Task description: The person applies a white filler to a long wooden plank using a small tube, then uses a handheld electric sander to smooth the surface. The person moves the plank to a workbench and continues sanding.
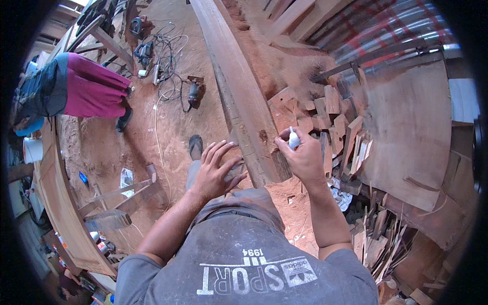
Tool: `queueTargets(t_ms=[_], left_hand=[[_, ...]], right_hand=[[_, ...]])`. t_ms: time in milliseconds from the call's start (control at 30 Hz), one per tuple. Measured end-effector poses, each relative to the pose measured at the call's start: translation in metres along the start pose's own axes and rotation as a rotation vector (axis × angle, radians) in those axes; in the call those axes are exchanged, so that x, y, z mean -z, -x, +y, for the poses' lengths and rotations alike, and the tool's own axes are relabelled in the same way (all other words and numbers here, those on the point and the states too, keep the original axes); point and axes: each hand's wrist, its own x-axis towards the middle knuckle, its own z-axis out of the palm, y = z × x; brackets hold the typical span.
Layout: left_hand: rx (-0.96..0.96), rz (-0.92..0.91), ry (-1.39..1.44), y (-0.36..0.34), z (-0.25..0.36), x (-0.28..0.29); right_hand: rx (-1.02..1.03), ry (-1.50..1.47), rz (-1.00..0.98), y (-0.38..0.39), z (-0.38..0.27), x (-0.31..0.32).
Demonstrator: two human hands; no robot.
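In my right hand (306, 157) is a small white squeeze bottle (294, 141) with a narrow nozzle, its tip pointing away from me. The fingers wrap round it right beside the edge of a long, thick wooden plank (239, 76). This plank runs from near my lap to the far top of the view. Close to the bottle, its surface has a rough dark patch (263, 135). My left hand (216, 170) holds nothing, fingers spread, just left of the plank's near end; whether it touches the wood I cannot tell.
Power tools, among them a grinder (193, 92), lie on the dusty floor with tangled cables (162, 56). Wood offcuts (333, 109) are heaped at right beside a large sheet (406, 127). At left stand a person in a magenta cloth (94, 86) and a wooden door panel (66, 203).
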Motion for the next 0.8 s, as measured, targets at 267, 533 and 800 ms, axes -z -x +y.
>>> queueTargets(t_ms=[267,533,800], left_hand=[[0.027,0.004,0.003,0.006,-0.004,-0.002],[0.05,0.004,-0.01,0.008,-0.004,0.0],[0.079,-0.009,-0.023,0.014,-0.006,-0.001]], right_hand=[[-0.017,-0.229,-0.046,-0.008,-0.013,-0.012],[0.018,-0.1,-0.049,-0.011,-0.021,-0.017],[0.074,0.043,-0.013,-0.008,-0.025,-0.018]])
